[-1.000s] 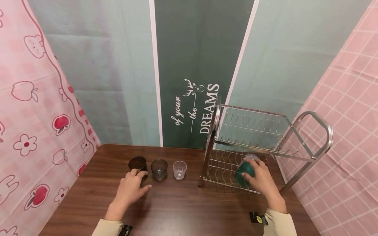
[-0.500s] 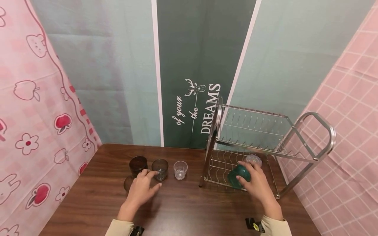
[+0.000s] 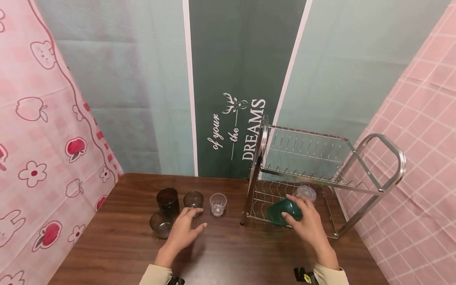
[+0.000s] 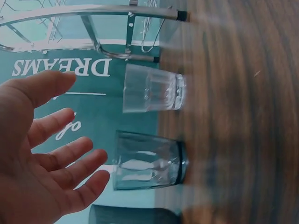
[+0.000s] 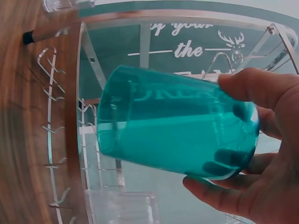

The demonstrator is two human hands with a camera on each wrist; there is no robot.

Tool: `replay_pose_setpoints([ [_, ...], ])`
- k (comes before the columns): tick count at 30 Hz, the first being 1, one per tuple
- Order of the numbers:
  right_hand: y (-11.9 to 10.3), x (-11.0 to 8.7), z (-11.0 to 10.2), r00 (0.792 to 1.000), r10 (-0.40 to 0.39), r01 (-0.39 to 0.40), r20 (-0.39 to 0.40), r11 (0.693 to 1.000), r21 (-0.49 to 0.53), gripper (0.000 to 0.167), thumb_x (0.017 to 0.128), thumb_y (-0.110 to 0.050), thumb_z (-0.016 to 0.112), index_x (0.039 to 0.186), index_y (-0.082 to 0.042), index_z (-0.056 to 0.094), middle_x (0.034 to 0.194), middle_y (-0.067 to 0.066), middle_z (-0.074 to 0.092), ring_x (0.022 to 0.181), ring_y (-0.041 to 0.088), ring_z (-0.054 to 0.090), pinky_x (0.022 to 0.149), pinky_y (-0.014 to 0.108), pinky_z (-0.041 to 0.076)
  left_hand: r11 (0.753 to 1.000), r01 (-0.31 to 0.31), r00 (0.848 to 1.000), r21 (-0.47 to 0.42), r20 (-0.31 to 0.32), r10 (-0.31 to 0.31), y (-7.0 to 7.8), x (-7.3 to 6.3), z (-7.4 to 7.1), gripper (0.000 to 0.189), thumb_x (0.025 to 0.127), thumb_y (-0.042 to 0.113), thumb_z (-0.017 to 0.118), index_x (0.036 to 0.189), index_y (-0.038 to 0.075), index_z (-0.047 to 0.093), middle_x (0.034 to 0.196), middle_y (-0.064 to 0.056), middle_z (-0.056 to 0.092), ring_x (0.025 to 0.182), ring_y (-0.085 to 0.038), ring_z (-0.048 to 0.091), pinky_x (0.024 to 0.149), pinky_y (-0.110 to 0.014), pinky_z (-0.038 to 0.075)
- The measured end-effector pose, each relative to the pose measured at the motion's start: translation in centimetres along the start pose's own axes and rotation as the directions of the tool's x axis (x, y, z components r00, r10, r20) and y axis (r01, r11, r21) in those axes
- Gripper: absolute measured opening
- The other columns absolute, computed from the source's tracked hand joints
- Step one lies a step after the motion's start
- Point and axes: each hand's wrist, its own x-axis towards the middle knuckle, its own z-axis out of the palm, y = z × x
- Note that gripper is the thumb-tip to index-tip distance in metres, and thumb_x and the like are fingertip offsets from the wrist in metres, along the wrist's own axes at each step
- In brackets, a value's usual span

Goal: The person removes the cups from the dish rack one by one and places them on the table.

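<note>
My right hand (image 3: pixel 308 221) grips a translucent green cup (image 3: pixel 281 212) above the lower tier of a metal dish rack. The right wrist view shows the cup (image 5: pixel 173 123) tipped on its side, thumb and fingers round one end. My left hand (image 3: pixel 183 233) hovers, fingers loosely spread and holding nothing, in front of a smoky grey glass (image 3: pixel 193 198). To that glass's right stands a small clear glass (image 3: pixel 217 204). A tall dark glass (image 3: pixel 168 200) and a low brownish glass (image 3: pixel 159 223) stand left of the hand. Both hands also appear in their wrist views.
The two-tier dish rack (image 3: pixel 303 175) stands at the right of the wooden table (image 3: pixel 228 253). A clear ribbed glass (image 3: pixel 306 193) sits on its lower tier, behind the right hand. Printed curtains (image 3: pixel 246 59) hang behind and at both sides.
My right hand has drawn the green cup leftward and tilted it, revealing the clear glass behind. My left hand has slid right, uncovering the brownish glass.
</note>
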Motion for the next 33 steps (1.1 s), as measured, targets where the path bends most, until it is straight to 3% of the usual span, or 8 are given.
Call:
replay_pose_setpoints([
  [5, 0.0, -0.6, 0.6, 0.998, 0.053, -0.052, -0.015, 0.997, 0.048, 0.053, 0.073, -0.006, 0.078, 0.122, -0.004, 0.058, 0.116, 0.024, 0.052, 0.101, 0.042, 0.051, 0.073, 0.059, 0.042, 0.996, -0.028, 0.999, -0.084, -0.029, 0.026, 0.2, -0.2, 1.0, 0.043, 0.074, 0.020, 0.078, 0.114, 0.012, 0.063, 0.104, -0.006, 0.055, 0.095, -0.024, 0.058, 0.077, -0.044, 0.046],
  [10, -0.1, -1.0, 1.2, 0.993, 0.117, -0.113, -0.033, 0.987, 0.114, 0.051, 0.077, -0.007, 0.075, 0.124, -0.006, 0.056, 0.119, 0.019, 0.052, 0.101, 0.034, 0.052, 0.074, 0.052, 0.043, 0.988, 0.009, 0.999, -0.154, -0.049, -0.017, 0.6, -0.2, 1.8, 0.044, 0.075, 0.021, 0.077, 0.115, 0.011, 0.062, 0.104, -0.005, 0.055, 0.094, -0.024, 0.056, 0.076, -0.043, 0.046],
  [18, -0.8, -1.7, 2.5, 0.962, 0.274, -0.261, -0.005, 0.921, 0.289, 0.046, 0.085, -0.009, 0.068, 0.128, -0.009, 0.052, 0.123, 0.013, 0.054, 0.099, 0.021, 0.052, 0.075, 0.017, 0.040, 0.962, 0.104, 0.991, -0.252, -0.051, -0.121, 1.2, -0.2, 3.0, 0.049, 0.074, 0.022, 0.077, 0.117, 0.009, 0.060, 0.107, -0.006, 0.056, 0.095, -0.026, 0.055, 0.078, -0.044, 0.045],
  [21, -1.1, -1.8, 3.0, 0.955, 0.298, -0.285, 0.010, 0.901, 0.326, 0.045, 0.086, -0.010, 0.066, 0.128, -0.010, 0.051, 0.122, 0.011, 0.055, 0.098, 0.017, 0.051, 0.075, 0.020, 0.041, 0.936, 0.139, 0.987, -0.325, -0.034, -0.158, 1.5, -0.3, 3.3, 0.049, 0.074, 0.022, 0.077, 0.118, 0.011, 0.059, 0.108, -0.007, 0.056, 0.096, -0.027, 0.055, 0.077, -0.046, 0.047],
  [25, -1.3, -1.9, 3.5, 0.947, 0.321, -0.304, 0.029, 0.858, 0.415, 0.044, 0.088, -0.006, 0.063, 0.129, -0.005, 0.049, 0.118, 0.013, 0.053, 0.094, 0.013, 0.051, 0.071, 0.024, 0.045, 0.873, 0.170, 0.983, -0.456, 0.014, -0.184, 1.8, -0.4, 3.8, 0.048, 0.077, 0.023, 0.077, 0.120, 0.013, 0.057, 0.112, -0.009, 0.055, 0.101, -0.033, 0.054, 0.075, -0.049, 0.049],
  [28, -1.5, -2.0, 4.0, 0.936, 0.349, -0.327, 0.044, 0.818, 0.473, 0.043, 0.089, -0.004, 0.060, 0.130, -0.004, 0.047, 0.116, 0.014, 0.050, 0.094, 0.012, 0.050, 0.071, 0.022, 0.045, 0.833, 0.172, 0.983, -0.526, 0.038, -0.179, 2.0, -0.4, 4.1, 0.049, 0.077, 0.023, 0.076, 0.121, 0.013, 0.056, 0.115, -0.011, 0.054, 0.104, -0.038, 0.053, 0.075, -0.050, 0.048],
  [33, -2.0, -2.2, 4.7, 0.922, 0.384, -0.355, 0.049, 0.785, 0.507, 0.040, 0.091, -0.004, 0.056, 0.129, -0.004, 0.047, 0.118, 0.015, 0.050, 0.095, 0.013, 0.045, 0.075, 0.021, 0.040, 0.772, 0.180, 0.982, -0.609, 0.068, -0.175, 2.5, -0.4, 4.5, 0.052, 0.078, 0.020, 0.076, 0.123, 0.008, 0.054, 0.121, -0.014, 0.052, 0.105, -0.037, 0.053, 0.078, -0.054, 0.046],
])
